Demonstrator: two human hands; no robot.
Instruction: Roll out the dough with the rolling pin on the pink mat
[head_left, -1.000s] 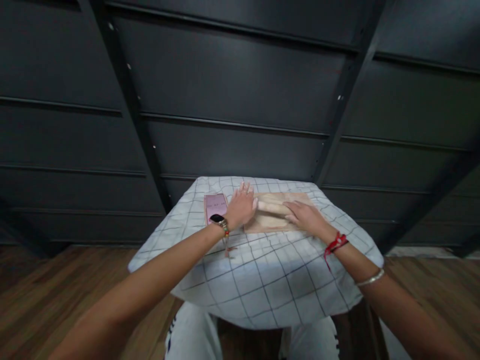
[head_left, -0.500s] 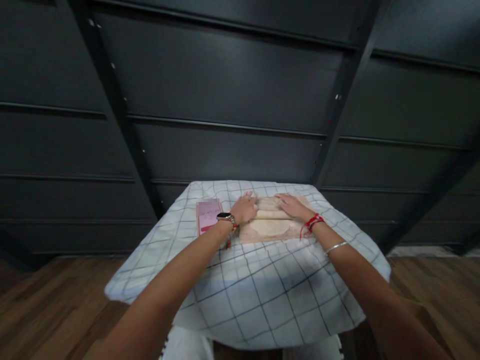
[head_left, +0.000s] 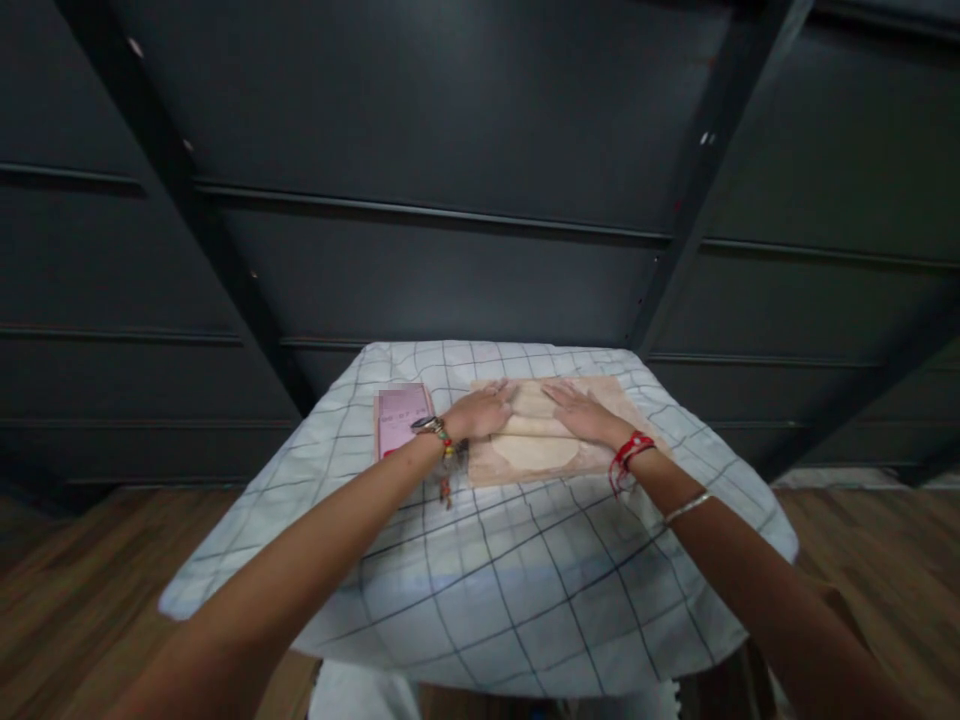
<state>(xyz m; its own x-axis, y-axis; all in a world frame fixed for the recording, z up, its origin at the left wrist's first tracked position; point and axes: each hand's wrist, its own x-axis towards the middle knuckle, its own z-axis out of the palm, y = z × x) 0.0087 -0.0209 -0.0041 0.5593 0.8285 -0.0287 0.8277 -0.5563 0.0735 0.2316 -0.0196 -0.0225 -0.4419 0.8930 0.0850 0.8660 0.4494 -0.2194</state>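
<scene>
A pale, thin disc of dough [head_left: 536,453] lies on a light wooden board [head_left: 484,472], with its far part partly covered. Across it runs a pale rolling pin [head_left: 541,427], level from side to side. My left hand [head_left: 482,410] rests palm down over the pin's left end, fingers stretched forward. Over the right end my right hand [head_left: 581,412] lies likewise flat, its fingers extended and slightly apart. Both palms hide the pin's ends. Neither hand's fingers wrap round it.
A pink-screened device or card [head_left: 401,420] lies left of the board, partly behind my left wrist. The table wears a white checked cloth [head_left: 517,580] hanging over the front edge. A dark panelled wall [head_left: 450,270] rises behind it.
The view has shifted slightly, so the table looks nearer. Both hands stay on the rolling pin, and their fingers lie flatter and more outstretched.
</scene>
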